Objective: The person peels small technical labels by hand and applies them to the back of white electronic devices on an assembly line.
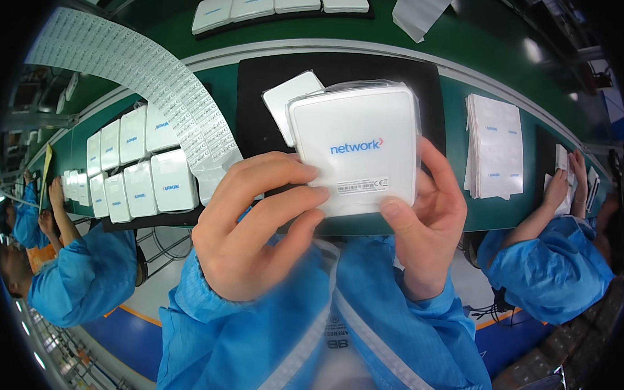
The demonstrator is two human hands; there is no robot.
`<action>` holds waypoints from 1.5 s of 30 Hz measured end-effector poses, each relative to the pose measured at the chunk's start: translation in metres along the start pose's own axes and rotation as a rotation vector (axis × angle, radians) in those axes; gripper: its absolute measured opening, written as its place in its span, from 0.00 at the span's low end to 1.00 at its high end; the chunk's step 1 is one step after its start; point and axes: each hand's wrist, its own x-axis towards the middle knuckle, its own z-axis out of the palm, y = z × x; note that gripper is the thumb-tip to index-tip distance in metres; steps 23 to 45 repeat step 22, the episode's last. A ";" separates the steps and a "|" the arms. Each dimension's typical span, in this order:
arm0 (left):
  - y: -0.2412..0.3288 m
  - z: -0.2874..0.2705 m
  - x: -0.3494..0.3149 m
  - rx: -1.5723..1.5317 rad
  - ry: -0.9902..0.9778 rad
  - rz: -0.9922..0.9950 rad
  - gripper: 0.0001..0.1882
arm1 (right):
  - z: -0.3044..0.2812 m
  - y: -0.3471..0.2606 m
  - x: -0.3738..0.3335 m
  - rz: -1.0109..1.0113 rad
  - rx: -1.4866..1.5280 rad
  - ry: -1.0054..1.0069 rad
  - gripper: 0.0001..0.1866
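Observation:
A white square device with rounded corners (354, 121), wrapped in clear plastic film, is held up in front of me. It carries blue lettering, and a small printed label (363, 185) sits near its lower edge. My right hand (430, 225) grips the lower right corner, thumb on the front face and fingers round the side. The bent fingers of my left hand (258, 221) press on the lower left edge and front beside the label. Partly hidden behind the device, a flat white piece (285, 103) lies on a black mat (253, 77).
To the left, a curling strip of printed labels (185, 96) hangs over rows of white devices (139, 191). A stack of white printed sheets (494, 147) lies to the right. More devices (254, 4) stand beyond the rail. Co-workers in blue sit at left (88, 275) and right (551, 262).

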 end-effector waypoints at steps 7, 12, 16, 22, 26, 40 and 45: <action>-0.005 0.003 0.002 0.003 0.011 -0.033 0.16 | 0.000 0.004 0.008 0.015 0.009 -0.012 0.35; -0.013 0.008 0.002 -0.039 0.063 -0.103 0.15 | 0.000 0.011 0.016 0.109 0.047 0.019 0.32; -0.017 0.008 0.001 -0.036 0.080 -0.113 0.14 | 0.003 0.016 0.021 0.168 0.066 0.046 0.31; -0.021 0.010 0.001 -0.067 0.136 -0.156 0.15 | 0.004 0.024 0.025 0.311 0.260 0.053 0.31; -0.021 0.010 0.001 -0.067 0.136 -0.156 0.15 | 0.004 0.024 0.025 0.311 0.260 0.053 0.31; -0.021 0.010 0.001 -0.067 0.136 -0.156 0.15 | 0.004 0.024 0.025 0.311 0.260 0.053 0.31; -0.021 0.010 0.001 -0.067 0.136 -0.156 0.15 | 0.004 0.024 0.025 0.311 0.260 0.053 0.31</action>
